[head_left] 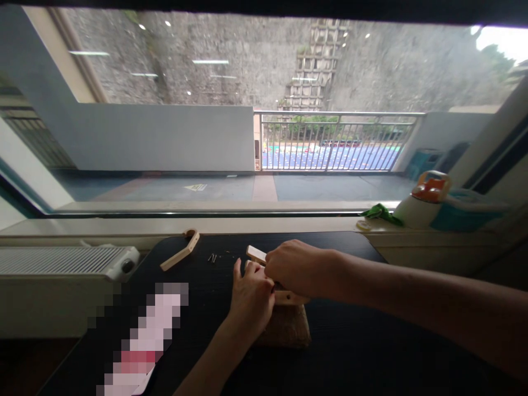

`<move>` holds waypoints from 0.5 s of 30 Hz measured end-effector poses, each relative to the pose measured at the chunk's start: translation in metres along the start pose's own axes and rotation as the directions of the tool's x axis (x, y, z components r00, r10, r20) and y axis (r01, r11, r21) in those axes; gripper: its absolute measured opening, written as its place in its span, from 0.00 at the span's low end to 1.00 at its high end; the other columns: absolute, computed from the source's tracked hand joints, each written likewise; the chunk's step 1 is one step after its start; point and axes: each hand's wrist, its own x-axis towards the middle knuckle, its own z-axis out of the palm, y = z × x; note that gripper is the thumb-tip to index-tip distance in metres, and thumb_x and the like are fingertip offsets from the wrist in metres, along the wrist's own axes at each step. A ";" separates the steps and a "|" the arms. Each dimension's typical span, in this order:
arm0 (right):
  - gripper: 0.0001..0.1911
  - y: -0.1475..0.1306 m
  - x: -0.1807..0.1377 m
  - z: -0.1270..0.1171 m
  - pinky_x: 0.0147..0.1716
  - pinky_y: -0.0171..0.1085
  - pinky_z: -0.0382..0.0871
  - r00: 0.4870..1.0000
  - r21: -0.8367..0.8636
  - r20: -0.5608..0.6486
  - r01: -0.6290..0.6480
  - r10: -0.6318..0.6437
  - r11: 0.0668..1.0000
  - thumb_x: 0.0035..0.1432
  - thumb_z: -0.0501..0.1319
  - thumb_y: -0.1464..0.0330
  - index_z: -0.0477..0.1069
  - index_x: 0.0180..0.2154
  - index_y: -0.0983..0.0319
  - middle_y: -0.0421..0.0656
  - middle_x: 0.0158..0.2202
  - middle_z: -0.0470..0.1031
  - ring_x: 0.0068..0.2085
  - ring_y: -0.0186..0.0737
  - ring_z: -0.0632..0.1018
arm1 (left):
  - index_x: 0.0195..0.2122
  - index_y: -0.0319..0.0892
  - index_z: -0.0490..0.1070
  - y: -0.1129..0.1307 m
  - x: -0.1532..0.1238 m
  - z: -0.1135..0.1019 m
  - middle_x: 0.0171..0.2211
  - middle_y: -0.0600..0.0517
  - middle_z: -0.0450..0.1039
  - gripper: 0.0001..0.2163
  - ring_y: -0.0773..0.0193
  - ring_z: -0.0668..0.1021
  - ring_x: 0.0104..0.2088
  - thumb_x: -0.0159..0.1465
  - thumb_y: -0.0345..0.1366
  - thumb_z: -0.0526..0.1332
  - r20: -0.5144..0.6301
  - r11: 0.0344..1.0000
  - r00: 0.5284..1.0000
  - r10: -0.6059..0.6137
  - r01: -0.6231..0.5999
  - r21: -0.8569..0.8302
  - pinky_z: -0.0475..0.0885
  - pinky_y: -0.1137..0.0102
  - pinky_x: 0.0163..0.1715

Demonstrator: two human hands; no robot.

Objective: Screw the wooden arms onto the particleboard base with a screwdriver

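Note:
My left hand (251,294) is closed around a pale wooden piece (284,298) with a dark hole in its side, one finger sticking up. Pressed close against it, my right hand (295,267) is curled into a fist over the same piece; what its fingers grip is hidden. A pale wooden bar (256,253) juts out past the right knuckles; whether it joins the piece below cannot be seen. Underneath sits a rough brown block (291,327) on the black table (346,341). A few small metal screws or nails (212,258) lie left of my hands.
An angled wooden part with a curved end (181,254) lies at the table's back left. A blurred-out pinkish item (144,335) is at the front left. Beyond the table are a radiator (70,263), a windowsill (264,224), a green cloth (381,213) and a white-and-orange container (421,203).

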 end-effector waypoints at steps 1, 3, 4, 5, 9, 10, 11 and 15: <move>0.07 0.001 0.002 0.003 0.28 0.34 0.63 1.000 0.001 -0.014 0.014 -0.014 1.000 0.48 0.61 0.70 0.74 0.30 0.68 0.49 0.30 0.75 0.34 0.43 0.76 | 0.34 0.46 0.76 0.000 0.000 0.001 0.39 0.50 0.75 0.08 0.54 0.69 0.47 0.55 0.30 0.59 0.001 1.000 1.000 -0.005 0.005 -0.001 0.46 0.48 0.57; 0.07 0.002 0.006 0.008 0.28 0.34 0.63 0.999 0.007 -0.029 0.040 -0.040 0.999 0.48 0.61 0.70 0.75 0.30 0.68 0.49 0.29 0.75 0.34 0.42 0.76 | 0.35 0.46 0.75 0.000 0.000 0.002 0.40 0.50 0.75 0.09 0.54 0.69 0.48 0.55 0.29 0.59 -0.001 1.000 1.000 -0.014 0.014 -0.008 0.46 0.49 0.57; 0.07 0.003 0.007 0.010 0.28 0.34 0.62 0.998 0.010 -0.026 0.056 -0.056 0.998 0.48 0.61 0.70 0.75 0.29 0.68 0.49 0.28 0.75 0.34 0.42 0.76 | 0.35 0.46 0.75 0.000 0.000 0.002 0.40 0.50 0.75 0.09 0.55 0.69 0.48 0.55 0.29 0.59 -0.005 1.000 1.000 -0.017 0.017 -0.012 0.46 0.49 0.57; 0.07 0.003 0.008 0.010 0.28 0.34 0.62 0.998 0.015 -0.011 0.059 -0.059 0.998 0.49 0.61 0.69 0.75 0.29 0.68 0.49 0.27 0.75 0.33 0.42 0.76 | 0.35 0.46 0.75 0.000 0.000 0.002 0.39 0.50 0.75 0.09 0.55 0.68 0.47 0.55 0.29 0.59 -0.008 1.000 1.000 -0.017 0.017 -0.017 0.46 0.49 0.57; 0.11 0.004 0.001 0.000 0.25 0.34 0.60 0.993 0.115 0.045 -0.114 0.109 0.987 0.53 0.56 0.69 0.75 0.31 0.67 0.50 0.29 0.76 0.32 0.42 0.77 | 0.29 0.45 0.75 0.000 -0.001 -0.001 0.35 0.52 0.75 0.06 0.55 0.69 0.46 0.56 0.30 0.58 0.014 0.999 1.000 -0.009 0.009 -0.033 0.46 0.49 0.57; 0.12 0.003 -0.002 -0.003 0.25 0.34 0.60 0.985 0.150 0.051 -0.169 0.163 0.974 0.54 0.55 0.69 0.75 0.33 0.67 0.50 0.30 0.76 0.33 0.42 0.77 | 0.27 0.45 0.75 0.000 -0.001 -0.002 0.35 0.52 0.74 0.06 0.55 0.69 0.46 0.56 0.30 0.58 0.027 0.999 1.000 -0.006 0.007 -0.038 0.46 0.49 0.58; 0.13 0.003 -0.005 -0.006 0.25 0.34 0.60 0.978 0.174 0.053 -0.208 0.201 0.963 0.55 0.54 0.68 0.75 0.34 0.66 0.50 0.31 0.77 0.33 0.43 0.77 | 0.26 0.44 0.74 0.000 -0.001 -0.003 0.35 0.52 0.74 0.06 0.56 0.69 0.46 0.55 0.30 0.59 0.037 0.999 0.999 -0.005 0.007 -0.042 0.45 0.49 0.58; 0.10 0.000 -0.008 -0.011 0.26 0.34 0.62 0.981 0.113 0.061 -0.188 0.182 0.976 0.52 0.58 0.68 0.74 0.35 0.64 0.48 0.29 0.76 0.34 0.45 0.77 | 0.26 0.44 0.75 0.000 -0.001 -0.005 0.34 0.51 0.75 0.06 0.55 0.69 0.46 0.55 0.29 0.59 0.047 1.000 0.999 -0.007 0.008 -0.029 0.45 0.49 0.58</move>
